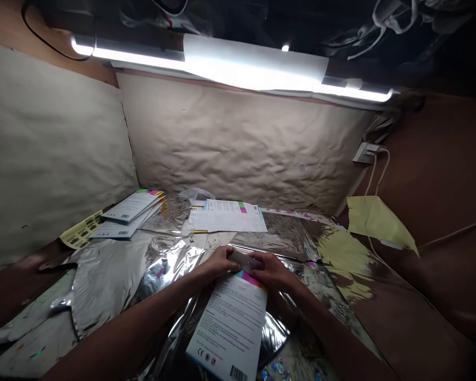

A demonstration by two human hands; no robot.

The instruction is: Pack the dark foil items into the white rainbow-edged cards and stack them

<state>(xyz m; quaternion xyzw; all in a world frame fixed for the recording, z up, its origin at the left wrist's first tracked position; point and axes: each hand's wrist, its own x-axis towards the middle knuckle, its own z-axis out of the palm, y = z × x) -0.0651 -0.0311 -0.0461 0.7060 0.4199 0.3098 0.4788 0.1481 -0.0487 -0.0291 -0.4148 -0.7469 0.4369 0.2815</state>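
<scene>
Both of my hands meet at the middle of the view. My left hand [218,264] and my right hand [272,271] pinch a small flat grey card [244,260] between their fingers. The card's exact material is hard to tell. Just below my hands, a white printed box or leaflet [230,330] with a coloured strip, small text and a barcode lies tilted over the silver foil sheet [107,280]. Its top edge sits under my right hand's fingers.
A stack of white-and-blue printed boxes [130,213] and a yellow barcode label sheet [81,230] lie at the far left. White papers [226,218] lie at the back. Crumpled kraft paper [238,143] covers the wall under a bright light bar [230,69]. Yellow paper [381,222] lies at the right.
</scene>
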